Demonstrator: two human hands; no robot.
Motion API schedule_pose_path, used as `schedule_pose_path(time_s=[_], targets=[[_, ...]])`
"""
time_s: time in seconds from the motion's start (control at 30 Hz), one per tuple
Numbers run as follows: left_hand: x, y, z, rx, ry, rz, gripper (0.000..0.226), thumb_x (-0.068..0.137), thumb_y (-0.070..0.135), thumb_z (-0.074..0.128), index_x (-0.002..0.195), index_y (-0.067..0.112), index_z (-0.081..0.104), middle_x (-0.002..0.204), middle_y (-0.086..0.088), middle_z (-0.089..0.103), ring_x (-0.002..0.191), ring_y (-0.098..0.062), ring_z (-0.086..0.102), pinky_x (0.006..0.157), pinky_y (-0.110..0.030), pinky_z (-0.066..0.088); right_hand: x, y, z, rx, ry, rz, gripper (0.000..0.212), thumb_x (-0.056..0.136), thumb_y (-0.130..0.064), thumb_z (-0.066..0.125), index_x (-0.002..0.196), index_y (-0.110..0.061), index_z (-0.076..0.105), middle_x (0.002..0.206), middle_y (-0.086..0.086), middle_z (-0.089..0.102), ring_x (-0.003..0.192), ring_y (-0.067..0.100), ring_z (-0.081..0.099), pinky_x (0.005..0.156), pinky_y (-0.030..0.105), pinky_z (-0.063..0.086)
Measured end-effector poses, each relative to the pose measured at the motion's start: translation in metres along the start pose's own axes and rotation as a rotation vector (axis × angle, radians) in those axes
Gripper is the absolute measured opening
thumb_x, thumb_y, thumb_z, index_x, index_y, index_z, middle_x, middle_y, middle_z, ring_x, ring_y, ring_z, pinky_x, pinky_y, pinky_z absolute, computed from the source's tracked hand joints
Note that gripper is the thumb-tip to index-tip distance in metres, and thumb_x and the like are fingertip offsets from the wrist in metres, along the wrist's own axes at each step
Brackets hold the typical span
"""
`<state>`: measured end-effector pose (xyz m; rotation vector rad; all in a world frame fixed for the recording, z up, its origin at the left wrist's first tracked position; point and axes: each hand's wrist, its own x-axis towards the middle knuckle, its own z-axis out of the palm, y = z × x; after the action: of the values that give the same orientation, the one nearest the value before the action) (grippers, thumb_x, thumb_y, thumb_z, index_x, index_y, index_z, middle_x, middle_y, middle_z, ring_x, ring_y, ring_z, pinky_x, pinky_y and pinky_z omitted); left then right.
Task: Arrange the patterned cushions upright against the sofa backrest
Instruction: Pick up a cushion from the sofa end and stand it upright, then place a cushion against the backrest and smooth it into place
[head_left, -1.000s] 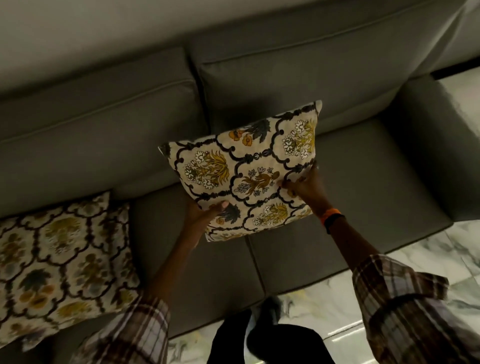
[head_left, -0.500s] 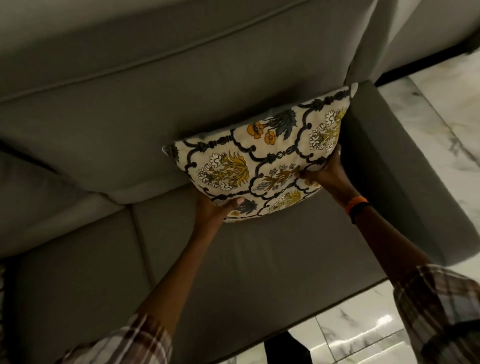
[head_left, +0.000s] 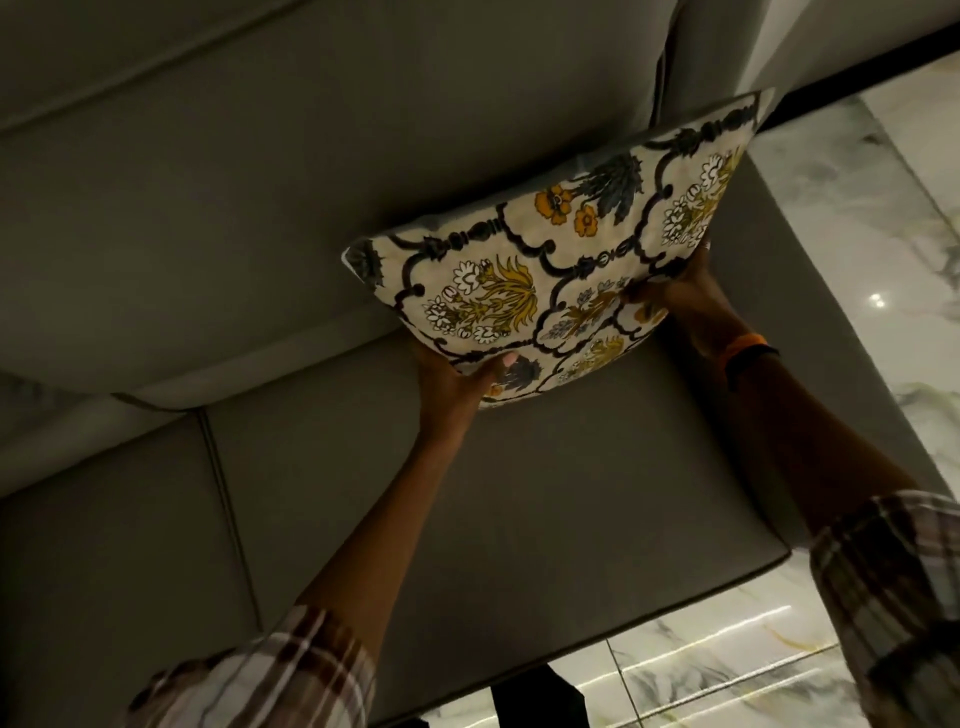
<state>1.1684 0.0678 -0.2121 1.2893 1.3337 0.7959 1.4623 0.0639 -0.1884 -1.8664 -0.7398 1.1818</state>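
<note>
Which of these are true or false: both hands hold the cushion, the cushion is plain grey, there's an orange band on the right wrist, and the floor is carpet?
1. Both hands hold the cushion. True: left hand under its lower edge, right hand at its right side.
2. The cushion is plain grey. False: it has a floral pattern; the sofa is grey.
3. An orange wristband is on the right wrist. True.
4. The floor is carpet. False: shiny marbled tiles.

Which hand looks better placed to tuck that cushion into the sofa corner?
Probably the right hand. It grips the cushion edge nearest the armrest, the corner side. The left hand only supports the lower edge, farther from it.
</note>
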Motion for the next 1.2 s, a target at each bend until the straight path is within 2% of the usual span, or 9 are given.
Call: schedule_pose_path(time_s=[0.1,0.17,0.23,0.37,0.47,0.57,0.77,1.07,1.2], targets=[[0.019,-0.009,-0.001,-0.044,-0.029,-0.079,0.133,0.054,0.046,0.099,0.157,0.01,0.023,0.158,-0.01,0.044,0.146,-0.018,0.044,0.121,-0.049,0.039,0.002,0.002,0.007,-0.007,0.008,-0.021,0.106,0.081,0.013,0.079,0.162,-0.012,0.015,0.159,0.013,0.045,0.129,0.019,0.051,0.106,0.039,0.055],[0.02,-0.008,-0.006,-0.03,-0.024,-0.101,0.135,0.051,0.042,0.099,0.157,0.013,0.022,0.159,-0.009,0.043,0.146,-0.017,0.044,0.122,-0.046,0.039,-0.007,0.001,0.013,0.002,0.03,-0.043,0.103,0.084,0.012,0.075,0.163,-0.012,0.014,0.158,0.015,0.044,0.119,0.015,0.057,0.108,0.045,0.051],[0.015,-0.009,-0.011,0.031,-0.023,-0.096,0.133,0.05,0.046,0.096,0.157,0.013,0.023,0.159,-0.008,0.041,0.146,-0.016,0.042,0.122,-0.041,0.039,-0.019,0.011,0.02,0.021,0.109,-0.114,0.109,0.079,-0.013,0.08,0.165,-0.012,0.013,0.163,0.013,0.04,0.135,0.022,0.054,0.12,0.053,0.042],[-0.019,-0.019,-0.027,0.169,-0.012,-0.065,0.124,0.063,0.047,0.094,0.157,0.021,0.017,0.16,0.001,0.028,0.142,-0.007,0.04,0.115,-0.02,0.042,-0.077,0.049,0.068,-0.233,0.401,-0.127,0.103,0.086,-0.06,0.065,0.166,-0.014,0.018,0.171,0.013,0.024,0.159,0.031,0.021,0.129,0.06,0.024],[-0.054,-0.032,-0.05,0.522,0.046,0.031,0.105,0.083,0.061,0.072,0.159,0.027,0.008,0.164,-0.011,0.024,0.15,-0.031,0.031,0.12,-0.05,0.037,-0.123,0.069,0.122,-0.531,0.409,-0.288,0.097,0.091,-0.067,0.059,0.163,-0.011,0.026,0.171,0.018,0.025,0.16,0.034,0.019,0.129,0.061,0.021],[-0.082,-0.058,-0.094,0.842,0.092,0.169,0.093,0.09,0.059,0.055,0.159,0.015,0.013,0.161,-0.019,0.032,0.151,-0.039,0.029,0.119,-0.062,0.033,-0.151,0.076,0.186,-0.725,0.338,-0.423,0.095,0.088,-0.065,0.061,0.16,-0.01,0.032,0.17,0.023,0.024,0.16,0.04,0.019,0.13,0.061,0.017],[-0.13,-0.106,-0.249,0.951,0.159,0.172,0.092,0.088,0.061,0.049,0.159,0.012,0.016,0.162,-0.016,0.033,0.155,-0.036,0.021,0.125,-0.061,0.022,-0.227,0.055,0.345,-0.82,0.199,-0.524,0.095,0.084,-0.069,0.054,0.159,-0.016,0.029,0.171,0.022,0.023,0.16,0.041,0.019,0.127,0.067,0.018],[-0.207,-0.16,-0.59,0.987,0.272,0.125,0.087,0.089,0.059,0.047,0.157,0.012,0.024,0.162,-0.018,0.035,0.155,-0.038,0.023,0.123,-0.062,0.026,-0.366,-0.005,0.672,-0.816,0.061,-0.698,0.092,0.084,-0.067,0.053,0.157,-0.014,0.033,0.169,0.023,0.027,0.159,0.041,0.021,0.128,0.066,0.018],[-0.232,-0.18,-0.727,1.065,0.367,0.148,0.085,0.092,0.058,0.05,0.158,0.011,0.024,0.163,-0.02,0.032,0.154,-0.039,0.024,0.125,-0.058,0.026,-0.418,-0.022,0.802,-0.769,0.019,-0.72,0.09,0.083,-0.065,0.056,0.154,-0.013,0.036,0.161,0.026,0.038,0.152,0.044,0.034,0.122,0.064,0.03]])
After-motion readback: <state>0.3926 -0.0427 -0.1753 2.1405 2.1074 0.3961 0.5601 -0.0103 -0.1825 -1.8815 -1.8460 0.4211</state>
